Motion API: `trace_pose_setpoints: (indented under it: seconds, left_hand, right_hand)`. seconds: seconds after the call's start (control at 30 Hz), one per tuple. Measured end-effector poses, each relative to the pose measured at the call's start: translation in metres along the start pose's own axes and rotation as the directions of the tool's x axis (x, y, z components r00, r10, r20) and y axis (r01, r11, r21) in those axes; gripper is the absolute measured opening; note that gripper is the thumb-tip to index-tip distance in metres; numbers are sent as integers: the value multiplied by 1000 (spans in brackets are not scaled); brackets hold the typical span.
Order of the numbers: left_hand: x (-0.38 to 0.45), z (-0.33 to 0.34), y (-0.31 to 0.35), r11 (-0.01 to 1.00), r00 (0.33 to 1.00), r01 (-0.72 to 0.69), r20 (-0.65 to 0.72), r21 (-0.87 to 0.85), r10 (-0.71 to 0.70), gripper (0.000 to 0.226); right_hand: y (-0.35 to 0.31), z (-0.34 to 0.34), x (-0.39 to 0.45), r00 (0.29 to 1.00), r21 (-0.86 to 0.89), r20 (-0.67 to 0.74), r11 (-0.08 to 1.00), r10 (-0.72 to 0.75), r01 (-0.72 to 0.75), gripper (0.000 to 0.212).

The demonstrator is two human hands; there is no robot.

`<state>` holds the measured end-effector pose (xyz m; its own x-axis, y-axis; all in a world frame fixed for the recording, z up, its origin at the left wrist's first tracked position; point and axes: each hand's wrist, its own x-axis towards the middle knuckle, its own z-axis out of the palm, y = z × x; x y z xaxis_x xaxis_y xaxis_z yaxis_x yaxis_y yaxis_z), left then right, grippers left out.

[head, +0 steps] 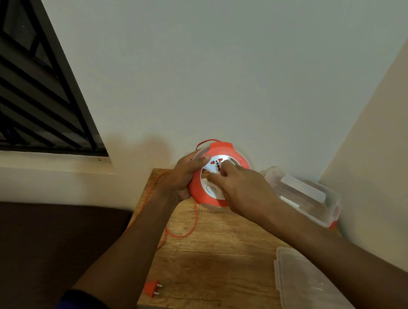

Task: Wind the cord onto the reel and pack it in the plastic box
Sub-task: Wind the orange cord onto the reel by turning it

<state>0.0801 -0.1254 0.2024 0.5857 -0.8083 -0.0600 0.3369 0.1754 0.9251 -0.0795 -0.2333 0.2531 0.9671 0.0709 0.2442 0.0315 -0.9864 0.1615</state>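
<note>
An orange and white cord reel (206,196) is held tilted above the far end of the wooden table (208,260). My left hand (184,176) grips its left rim. My right hand (242,190) rests on the white socket face, fingers pinched at the centre. A loose orange cord (179,236) trails from the reel across the table and over its left edge. The orange plug (152,288) lies at the table's near left corner. A clear plastic box (304,196) stands open at the far right, and its clear lid (306,283) lies at the near right.
The table stands in a corner of pale walls. A barred dark window (29,88) is on the left. A dark brown surface (49,245) lies left of the table.
</note>
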Motion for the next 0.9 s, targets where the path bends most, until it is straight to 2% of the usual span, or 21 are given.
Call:
trace_pose_setpoints:
  seconds: [0.17,0.33,0.53,0.6,0.7,0.77,0.83,0.9]
  left_hand:
    - [2,0,-6,1000,1000,11,11,7,-11,58]
    - [6,1,-5,1000,999,24,22,-14,-24,45]
    - [13,2,-8,1000,1000,28,-1,11,-28,49]
    - [15,1,-8,999,999,28,16,27,-28,38]
    - [19,2,-7,998,1000,24,18,56,-25,40]
    - [22,5,-5,998,1000,14,12,67,-15,39]
    - [26,7,-5,999,1000,-11,-7,52,11,37]
    - [30,8,-7,999,999,-22,-40,50,24,50]
  right_hand:
    - [10,-2,0,996,-54,63,997,-56,60,68]
    - [13,-1,1,996,-105,86,994,28,-18,75]
    - [19,10,5,977,-119,209,993,36,-11,85]
    - [20,13,8,981,-149,192,989,16,13,85]
    - [17,21,9,991,-173,131,985,40,-17,77]
    - [17,25,9,984,-79,65,984,166,-160,71]
    - [20,24,10,950,118,21,943,312,-312,64]
    - [22,22,12,920,283,89,876,382,-391,64]
